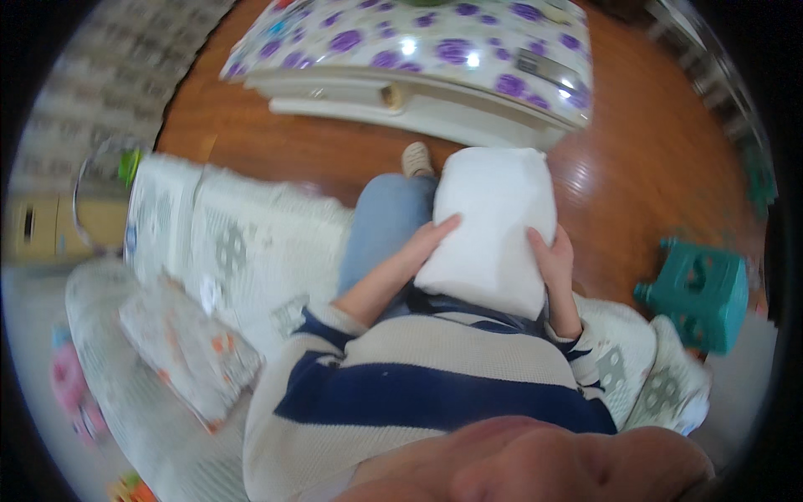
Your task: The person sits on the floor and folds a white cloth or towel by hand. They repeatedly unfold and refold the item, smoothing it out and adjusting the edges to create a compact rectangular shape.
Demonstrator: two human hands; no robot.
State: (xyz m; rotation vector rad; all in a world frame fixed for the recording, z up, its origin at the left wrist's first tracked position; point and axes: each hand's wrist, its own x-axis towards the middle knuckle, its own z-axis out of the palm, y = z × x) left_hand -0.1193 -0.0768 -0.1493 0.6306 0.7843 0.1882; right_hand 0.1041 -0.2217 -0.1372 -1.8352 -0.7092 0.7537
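Note:
A plump white bundle, like a pillow or folded cloth [485, 201], rests over my lap. My left hand [431, 238] grips its left side, thumb lying on top and the other fingers hidden. My right hand [552, 255] holds the right side with its thumb on the top face and fingers round the edge. Below the bundle are my jeans [385, 209] and my striped knit sweater.
I sit on a quilted pale sofa [259, 243] with an orange-patterned cushion [188, 351] at left. A white table with purple floral top [360, 63] stands ahead on the wooden floor [636, 167]. A teal plastic stool [698, 293] is at right.

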